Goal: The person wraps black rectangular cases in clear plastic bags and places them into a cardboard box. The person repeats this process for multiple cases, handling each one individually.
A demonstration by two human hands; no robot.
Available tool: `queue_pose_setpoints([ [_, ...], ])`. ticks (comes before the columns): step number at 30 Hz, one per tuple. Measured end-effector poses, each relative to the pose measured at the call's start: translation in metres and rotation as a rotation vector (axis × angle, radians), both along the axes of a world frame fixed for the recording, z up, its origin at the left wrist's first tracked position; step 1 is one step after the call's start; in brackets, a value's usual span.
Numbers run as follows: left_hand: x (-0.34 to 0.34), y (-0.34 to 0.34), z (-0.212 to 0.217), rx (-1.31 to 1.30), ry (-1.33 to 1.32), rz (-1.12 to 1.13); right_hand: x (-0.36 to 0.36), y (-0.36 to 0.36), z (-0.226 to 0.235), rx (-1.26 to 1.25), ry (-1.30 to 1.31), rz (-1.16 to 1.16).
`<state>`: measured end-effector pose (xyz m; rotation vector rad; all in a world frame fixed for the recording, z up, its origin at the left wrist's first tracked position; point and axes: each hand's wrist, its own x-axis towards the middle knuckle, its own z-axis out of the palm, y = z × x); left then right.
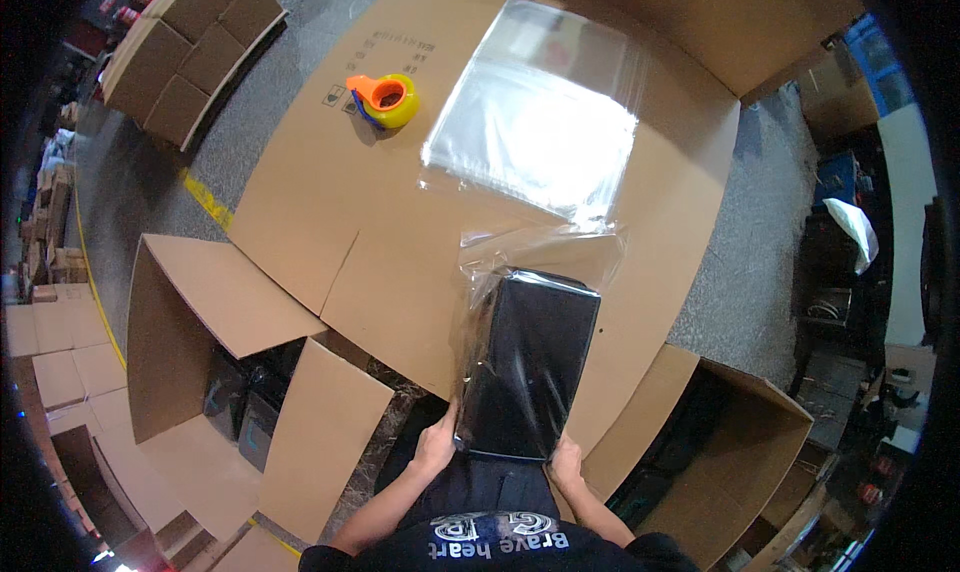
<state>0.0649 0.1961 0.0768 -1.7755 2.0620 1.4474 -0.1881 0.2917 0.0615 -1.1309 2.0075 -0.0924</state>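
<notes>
Black box [525, 367], flat and rectangular, is lying at lower centre of the frame, sheathed in a clear plastic bag [535, 257] whose loose open end is trailing upward past the box's far edge. You are gripping its near end with both hands: left hand [436, 442] is closing around the lower-left corner, right hand [566, 462] around the lower-right, fingers curled on box and film together. The box is resting on a flattened cardboard sheet [330, 202]. Judgement: bagging step is under way, box seated in the sleeve. The next move is probably calling for folding the slack mouth and taping it; the orange tape dispenser [383, 99] is sitting upper left, well apart. A stack of spare bags [535, 127] is lying above. Open cartons [190, 322] are standing lower left and lower right.
</notes>
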Motion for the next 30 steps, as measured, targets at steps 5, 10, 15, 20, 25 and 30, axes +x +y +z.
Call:
queue_pose_setpoints([
  [5, 0.026, 0.012, 0.017, 0.142, -0.034, -0.387, -0.001, 0.079, -0.002, 0.256, -0.146, 0.402],
  [10, 0.023, 0.015, 0.004, 0.155, -0.283, -0.877, -0.011, 0.098, 0.001, 0.053, -0.135, 0.506],
  [15, 0.048, -0.014, 0.007, 0.359, 0.106, -0.480, -0.076, 0.009, 0.017, 0.704, -0.325, 0.750],
  [20, 0.010, -0.090, 0.034, 0.297, 0.365, 0.491, -0.118, -0.102, -0.009, -0.163, -0.686, -0.366],
  [25, -0.058, -0.092, 0.017, 0.076, 0.138, 0.307, -0.053, -0.125, -0.064, -0.146, -0.701, -0.705],
  [30, -0.039, -0.102, 0.011, 0.098, 0.432, 0.278, -0.038, -0.114, -0.048, -0.170, -1.018, -0.948],
])
